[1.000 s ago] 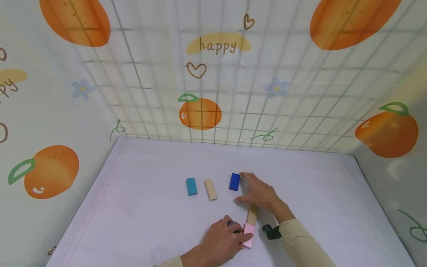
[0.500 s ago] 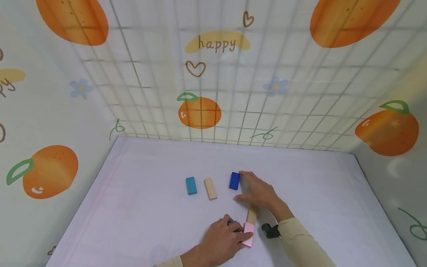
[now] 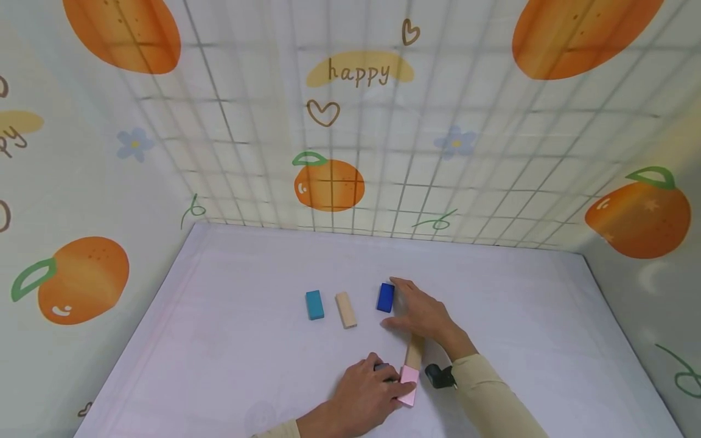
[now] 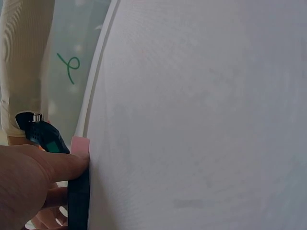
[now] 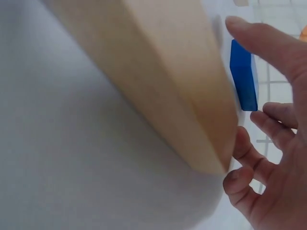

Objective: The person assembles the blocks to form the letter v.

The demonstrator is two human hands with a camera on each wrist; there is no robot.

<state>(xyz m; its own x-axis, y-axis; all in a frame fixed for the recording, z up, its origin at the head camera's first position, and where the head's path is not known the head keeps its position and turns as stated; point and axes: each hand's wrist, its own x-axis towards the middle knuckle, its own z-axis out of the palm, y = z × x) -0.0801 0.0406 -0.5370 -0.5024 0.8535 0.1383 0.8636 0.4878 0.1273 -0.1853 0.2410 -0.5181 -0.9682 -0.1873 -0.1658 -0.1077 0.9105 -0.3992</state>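
Observation:
In the head view my left hand [image 3: 364,389] grips a dark block [image 3: 381,367], its thumb lying across a pink block [image 3: 408,380] alongside. The left wrist view shows the thumb over the dark block [image 4: 79,201], with the pink end [image 4: 80,144] just beyond. End to end with the pink block lies a natural wood block [image 3: 414,351], partly under my right hand [image 3: 424,310]. That hand is spread beside a blue block [image 3: 386,297], index fingertip near its far end and thumb near its near end. In the right wrist view, a gap shows between thumb and blue block [image 5: 244,76].
A teal block [image 3: 314,305] and a pale wood block [image 3: 346,310] lie left of the blue one on the white tabletop [image 3: 235,340]. Patterned walls [image 3: 493,201] enclose the back and sides. A dark wrist device [image 3: 440,376] sits below the right forearm.
My right hand has shifted slightly forward and left, its fingertips closer around the blue block. The left hand and the blocks have stayed put.

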